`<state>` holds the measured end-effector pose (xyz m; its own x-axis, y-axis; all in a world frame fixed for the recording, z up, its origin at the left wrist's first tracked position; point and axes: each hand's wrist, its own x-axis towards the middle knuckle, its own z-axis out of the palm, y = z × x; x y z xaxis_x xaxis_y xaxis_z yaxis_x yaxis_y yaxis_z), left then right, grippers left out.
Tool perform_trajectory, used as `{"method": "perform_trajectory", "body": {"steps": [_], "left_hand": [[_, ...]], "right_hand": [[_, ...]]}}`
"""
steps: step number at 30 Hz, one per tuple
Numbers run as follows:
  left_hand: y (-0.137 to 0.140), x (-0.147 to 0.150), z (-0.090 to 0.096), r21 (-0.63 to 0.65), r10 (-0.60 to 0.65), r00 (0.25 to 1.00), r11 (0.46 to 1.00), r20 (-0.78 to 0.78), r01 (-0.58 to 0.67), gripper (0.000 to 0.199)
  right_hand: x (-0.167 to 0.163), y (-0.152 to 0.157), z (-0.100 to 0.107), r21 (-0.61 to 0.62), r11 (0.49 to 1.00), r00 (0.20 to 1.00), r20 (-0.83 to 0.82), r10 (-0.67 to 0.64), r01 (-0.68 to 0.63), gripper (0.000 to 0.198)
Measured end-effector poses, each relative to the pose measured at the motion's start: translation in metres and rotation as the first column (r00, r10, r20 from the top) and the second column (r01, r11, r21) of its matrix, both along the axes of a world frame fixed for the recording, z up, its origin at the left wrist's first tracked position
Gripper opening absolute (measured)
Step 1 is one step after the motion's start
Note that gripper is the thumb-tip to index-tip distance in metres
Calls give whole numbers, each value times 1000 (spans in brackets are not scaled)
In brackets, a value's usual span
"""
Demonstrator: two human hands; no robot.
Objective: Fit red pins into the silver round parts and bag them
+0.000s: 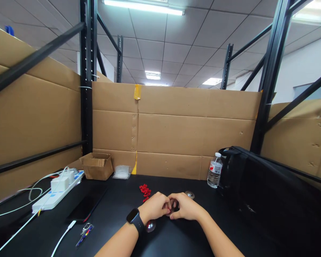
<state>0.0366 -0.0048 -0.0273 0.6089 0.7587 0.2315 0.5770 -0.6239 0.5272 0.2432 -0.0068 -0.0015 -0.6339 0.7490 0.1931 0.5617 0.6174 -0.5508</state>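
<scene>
My left hand (157,206), with a dark watch on its wrist, is closed, its fingertips pinched at a small clear round shell (171,212). My right hand (186,207) curls around the same shell from the right, thumb low and fingers above. Something red shows at the shell, mostly hidden by my fingers. A shiny clear dome (150,226) lies under my left wrist, partly covered, with a bit of red in it. Another clear dome (189,195) sits just beyond my right hand. Small red pieces (144,190) lie in a loose pile beyond my left hand.
A water bottle (214,171) and a large black bag (246,192) stand on the right. At left are a white power strip (56,196), a dark phone (87,207), a keyring (85,233), a cardboard box (97,167) and a clear plastic packet (122,172). Cardboard walls enclose the black table.
</scene>
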Motion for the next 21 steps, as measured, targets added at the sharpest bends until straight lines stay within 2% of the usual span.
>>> {"method": "perform_trajectory", "body": {"steps": [3,6,7,9,12,14,15,18,21], "left_hand": [[0,0,-1,20,71,997,997,-30,-71,14],[0,-1,0,24,80,997,997,-12,-79,7],[1,-1,0,22,73,996,997,41,-74,6],[6,1,0,-6,64,968,998,241,-64,6],[15,6,0,-107,60,827,994,559,0,8],[19,6,1,-139,51,754,989,655,54,12],[20,6,2,-139,44,746,988,664,65,14],[15,1,8,-78,29,814,997,580,21,13],[7,-7,16,62,74,925,993,374,-104,11]], "right_hand": [[-1,1,-3,-39,999,997,-68,27,-29,50],[-2,4,-7,-52,998,989,-142,31,-38,55],[-3,6,-8,-44,999,982,-186,21,-30,57],[-5,8,-9,-36,999,950,-313,-8,-4,59],[-10,11,-7,-74,997,849,-526,-49,11,52],[-13,11,-5,-93,996,790,-611,-50,-9,41],[-15,11,-4,-95,995,776,-629,-47,-17,38],[-17,9,-2,-80,997,791,-609,-54,6,40],[-15,7,0,12,995,864,-497,-84,104,51]]}}
